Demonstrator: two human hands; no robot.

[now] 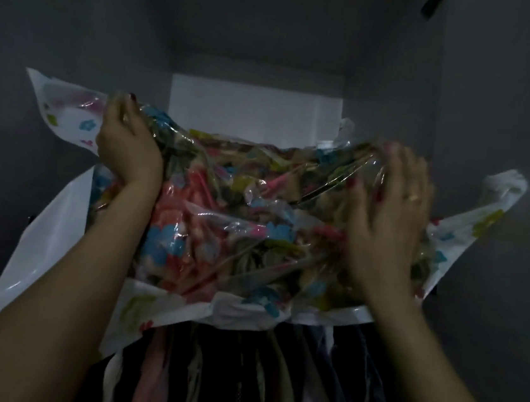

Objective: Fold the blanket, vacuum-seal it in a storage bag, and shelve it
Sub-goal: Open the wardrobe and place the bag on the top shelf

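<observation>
Being lifted toward the upper shelf (254, 107) of a dark wardrobe, the storage bag (238, 217) is sitting at the shelf's front edge, its far end already over the lip and its near end hanging out above the hanging clothes (236, 379). The blanket (185, 248) is showing through the clear plastic as a crumpled, flowered mass, pressed tight by the film — so the sealing is judged to be done and only the shelving is being finished. The loose white margins of the bag are flaring out on both sides and drooping below.

The bag is being held from both ends. The left hand (128, 145) is gripping the upper left corner, its fingers (121, 102) curled over the plastic. The right hand (387, 221) is being laid flat on the right side with its fingers spread and nearly straight, pressing rather than clutching; a ring (413, 198) is showing on one finger.

For the step to be done well, the pack is best being pushed in level, with both ends advancing together so that it is not being skewed against the side walls. The slack margins are best being tucked under or folded inward first — otherwise they may be caught on the shelf edge. Pressure is best being kept broad, since the film may be punctured by nails and the vacuum lost.
</observation>
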